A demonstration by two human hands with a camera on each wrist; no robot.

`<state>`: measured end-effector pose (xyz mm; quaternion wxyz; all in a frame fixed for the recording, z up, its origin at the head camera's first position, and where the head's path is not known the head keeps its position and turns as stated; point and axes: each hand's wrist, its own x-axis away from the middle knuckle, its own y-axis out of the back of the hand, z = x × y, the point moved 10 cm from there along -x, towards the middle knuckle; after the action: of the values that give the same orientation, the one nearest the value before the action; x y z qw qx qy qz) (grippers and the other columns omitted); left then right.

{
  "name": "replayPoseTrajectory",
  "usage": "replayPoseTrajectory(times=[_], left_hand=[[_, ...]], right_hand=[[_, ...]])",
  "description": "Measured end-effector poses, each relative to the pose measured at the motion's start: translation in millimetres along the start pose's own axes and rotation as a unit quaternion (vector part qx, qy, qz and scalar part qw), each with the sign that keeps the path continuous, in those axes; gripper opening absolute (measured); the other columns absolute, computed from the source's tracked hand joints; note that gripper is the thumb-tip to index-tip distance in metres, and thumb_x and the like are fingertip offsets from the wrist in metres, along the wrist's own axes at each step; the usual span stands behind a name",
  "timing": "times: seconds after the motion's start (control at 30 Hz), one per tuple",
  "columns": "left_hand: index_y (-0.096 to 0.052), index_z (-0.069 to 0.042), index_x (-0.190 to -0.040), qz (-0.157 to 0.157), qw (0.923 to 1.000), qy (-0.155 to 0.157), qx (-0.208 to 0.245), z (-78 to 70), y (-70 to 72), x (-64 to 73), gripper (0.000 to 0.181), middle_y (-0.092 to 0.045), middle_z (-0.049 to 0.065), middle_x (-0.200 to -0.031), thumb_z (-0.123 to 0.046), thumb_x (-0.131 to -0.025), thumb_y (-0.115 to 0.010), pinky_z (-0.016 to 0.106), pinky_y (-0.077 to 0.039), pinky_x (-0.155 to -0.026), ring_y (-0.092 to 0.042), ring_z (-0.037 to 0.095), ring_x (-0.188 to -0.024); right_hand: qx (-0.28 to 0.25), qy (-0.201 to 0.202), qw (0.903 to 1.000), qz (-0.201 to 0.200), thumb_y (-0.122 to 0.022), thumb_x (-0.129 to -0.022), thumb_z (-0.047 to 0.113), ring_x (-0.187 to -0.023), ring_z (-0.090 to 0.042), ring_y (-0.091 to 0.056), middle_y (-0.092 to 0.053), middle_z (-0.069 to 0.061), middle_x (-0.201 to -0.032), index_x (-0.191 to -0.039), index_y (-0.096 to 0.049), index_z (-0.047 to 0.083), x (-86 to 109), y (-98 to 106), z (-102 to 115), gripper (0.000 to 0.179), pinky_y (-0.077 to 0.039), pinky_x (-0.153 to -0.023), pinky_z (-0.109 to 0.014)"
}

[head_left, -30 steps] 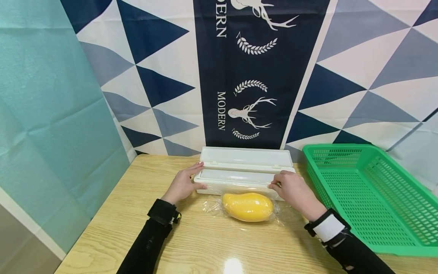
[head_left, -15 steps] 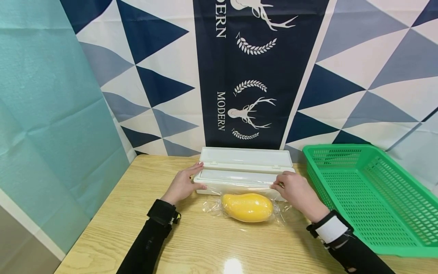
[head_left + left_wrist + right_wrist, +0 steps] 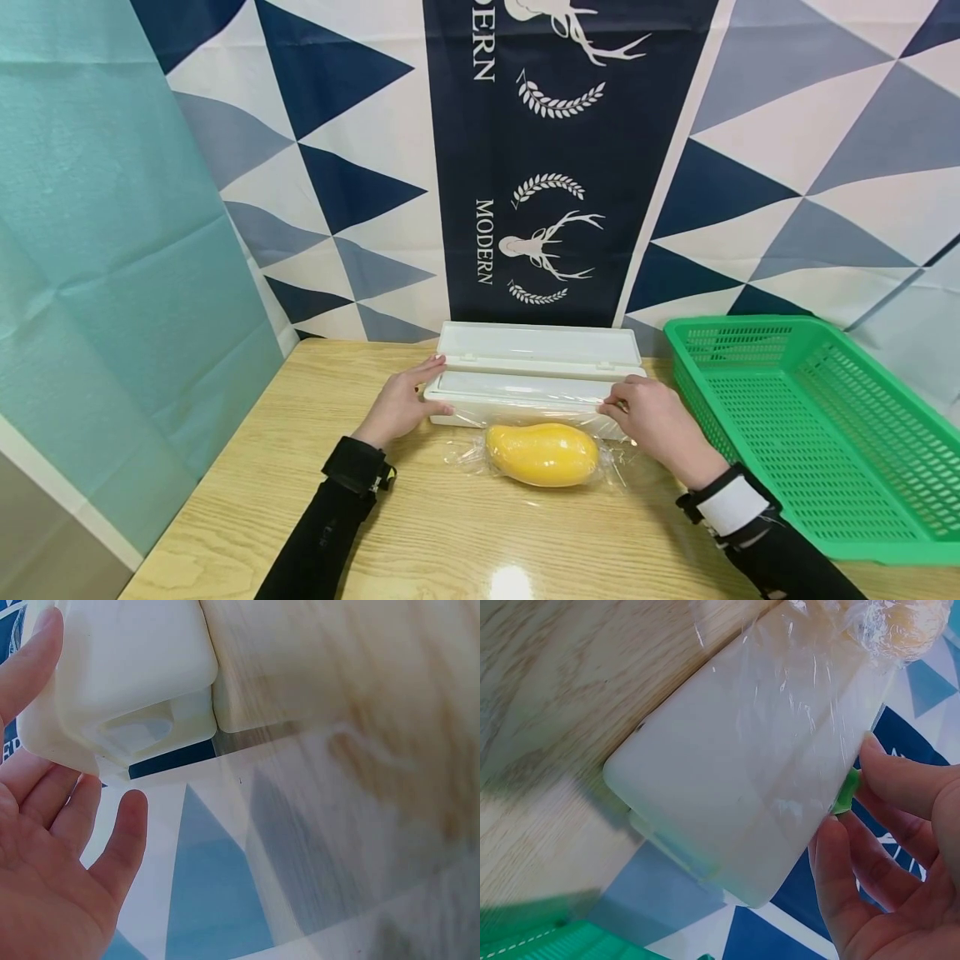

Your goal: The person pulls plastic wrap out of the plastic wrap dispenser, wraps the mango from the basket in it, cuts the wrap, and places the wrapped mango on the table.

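In the head view, a white cling film dispenser [image 3: 480,408] stands on the table with its lid [image 3: 536,343] raised at the back. My left hand [image 3: 403,406] holds its left end, thumb in front and fingers behind. On the front edge near the right end, my right hand [image 3: 652,417] pinches a small green slide cutter [image 3: 846,791], which shows in the right wrist view. Clear film [image 3: 787,697] runs down the dispenser's front to a yellow mango [image 3: 542,454]. The mango lies wrapped in film just in front, with crumpled film at both ends.
A green plastic basket [image 3: 825,533] stands close to my right forearm. Patterned cloth [image 3: 367,167] hangs behind the wooden table [image 3: 420,533], and a teal cloth [image 3: 127,250] hangs at the left.
My right hand has slid slightly to the right along the dispenser's front edge. My left hand, the dispenser and the mango have stayed in place.
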<state>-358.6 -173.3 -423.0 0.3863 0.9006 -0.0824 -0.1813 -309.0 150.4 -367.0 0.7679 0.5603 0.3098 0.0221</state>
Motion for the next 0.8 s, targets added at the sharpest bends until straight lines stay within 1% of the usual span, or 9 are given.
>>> replayPoseTrajectory(times=[0.3,0.47,0.63,0.7,0.8], left_hand=[[-0.053,-0.011,-0.144,-0.006,1.0,0.001,-0.003,-1.0,0.2,1.6,0.078,-0.04,-0.007,-0.153,-0.033,-0.078,-0.085,0.039,-0.038,-0.11,-0.036,0.015,-0.142],[-0.053,-0.01,-0.144,-0.003,1.0,-0.001,-0.002,0.2,1.6,-1.8,0.078,-0.041,-0.006,-0.153,-0.033,-0.077,-0.085,0.039,-0.04,-0.109,-0.037,0.016,-0.141],[-0.053,-0.011,-0.145,0.002,1.0,0.0,-0.002,2.3,2.0,-6.0,0.078,-0.04,-0.007,-0.153,-0.033,-0.077,-0.085,0.039,-0.039,-0.11,-0.037,0.015,-0.142],[-0.052,-0.011,-0.145,0.004,1.0,0.001,-0.003,3.1,2.3,-7.9,0.078,-0.039,-0.008,-0.154,-0.034,-0.078,-0.085,0.039,-0.036,-0.112,-0.036,0.015,-0.142],[-0.052,-0.011,-0.145,0.006,1.0,0.001,-0.001,3.8,3.1,-10.0,0.078,-0.039,-0.008,-0.154,-0.034,-0.078,-0.085,0.04,-0.034,-0.113,-0.036,0.015,-0.142]], right_hand=[[0.005,0.004,1.0,-0.006,-0.081,-0.084,0.017,-0.065,-0.014,-0.053,-0.056,0.005,-0.07,-0.074,-0.068,0.013,2.6,3,0,0.017,-0.048,-0.058,-0.034],[0.005,0.003,1.0,-0.008,-0.081,-0.083,0.016,-0.065,-0.014,-0.053,-0.055,0.006,-0.07,-0.073,-0.068,0.014,0.6,4,0,0.017,-0.048,-0.058,-0.035],[0.006,-0.001,1.0,-0.008,-0.081,-0.083,0.016,-0.065,-0.015,-0.055,-0.056,0.006,-0.07,-0.073,-0.068,0.013,-1.0,5,0,0.017,-0.049,-0.058,-0.036],[0.006,-0.005,1.0,-0.005,-0.081,-0.083,0.017,-0.065,-0.015,-0.055,-0.056,0.005,-0.071,-0.073,-0.068,0.013,-1.8,5,-1,0.017,-0.049,-0.059,-0.036],[0.006,-0.011,0.9999,-0.003,-0.082,-0.083,0.017,-0.066,-0.015,-0.056,-0.058,0.004,-0.072,-0.074,-0.069,0.012,-3.3,4,-1,0.016,-0.049,-0.059,-0.036]])
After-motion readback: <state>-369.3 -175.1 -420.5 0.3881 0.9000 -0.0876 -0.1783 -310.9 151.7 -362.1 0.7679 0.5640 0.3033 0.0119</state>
